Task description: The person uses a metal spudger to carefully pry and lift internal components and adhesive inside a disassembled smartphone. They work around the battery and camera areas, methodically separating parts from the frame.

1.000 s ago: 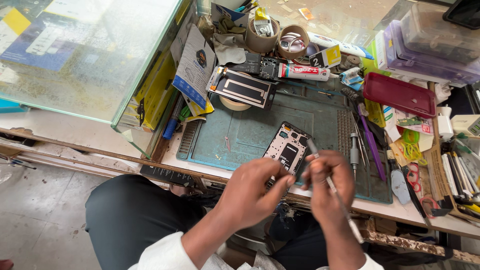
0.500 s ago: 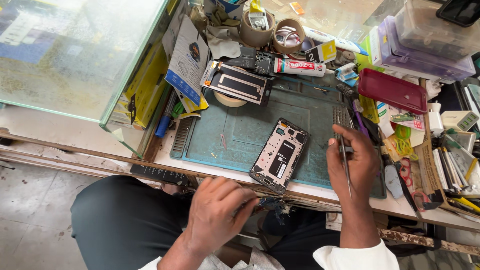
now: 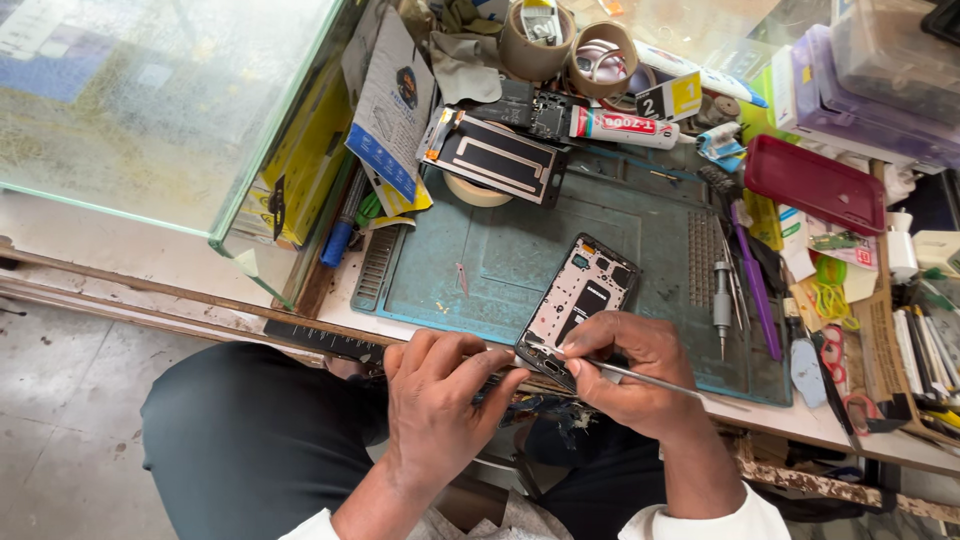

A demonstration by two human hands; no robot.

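From the head camera, looking down: an opened phone (image 3: 580, 300) with its back removed lies tilted on a teal work mat (image 3: 520, 250), its lower end hanging over the mat's near edge toward the person's lap. The left hand (image 3: 435, 400) steadies that lower corner, its fingers (image 3: 490, 362) curled and pressing against the phone's edge. The right hand (image 3: 630, 365) rests on the phone's lower end, fingers pinched shut around a thin metal tool (image 3: 650, 376) — its tip sits at the phone's bottom edge, the handle pointing away to the right.

On the mat beyond the phone lies a second dark phone panel (image 3: 497, 157), resting partly on a roll of tape (image 3: 478, 190). A glue tube (image 3: 625, 125) lies just behind it. Screwdrivers and a purple-handled tool (image 3: 752, 290) lie along the mat's right side, and a red case (image 3: 812, 183) sits farther right. The table (image 3: 830, 425) carries heavy clutter all round — a glass case (image 3: 150, 100) stands at its left end.
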